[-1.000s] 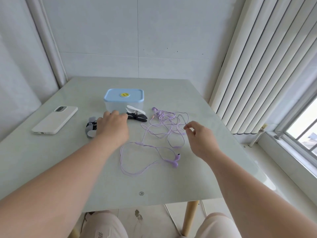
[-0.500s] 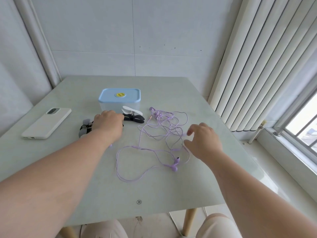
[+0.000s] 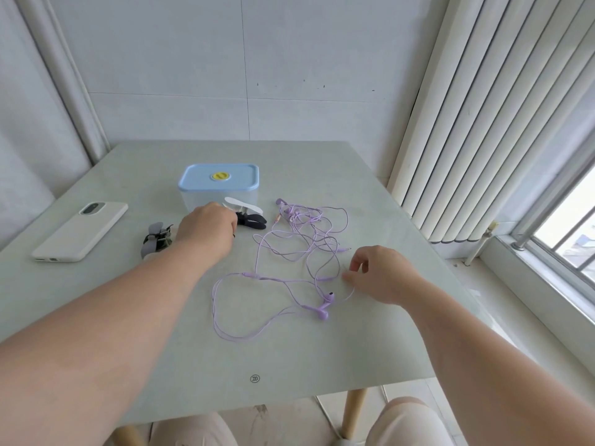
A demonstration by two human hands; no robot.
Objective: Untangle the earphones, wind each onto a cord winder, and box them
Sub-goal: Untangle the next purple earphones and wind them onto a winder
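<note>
Tangled purple earphones (image 3: 299,252) lie spread over the middle of the table, with two earbuds (image 3: 325,307) nearest me and plugs at the far side. My right hand (image 3: 383,275) sits at the tangle's right edge, thumb and forefinger pinching a thin loop of cord. My left hand (image 3: 206,233) reaches over the cord winders, fingers curled down onto the left end of the black winder (image 3: 252,220). A white winder (image 3: 243,206) lies just behind it and a grey one (image 3: 154,238) to the left. The box (image 3: 219,178), with a light blue lid, stands closed behind them.
A white phone (image 3: 80,231) lies face down at the table's left. The pale table (image 3: 257,365) ends close to my knees and at the right, beside vertical blinds (image 3: 483,123) and a window sill. A wall runs behind the table.
My right hand let go of the raised cord, dropped to the table and now pinches a loop lower at the tangle's right edge. My left hand shifted slightly right onto the black winder.
</note>
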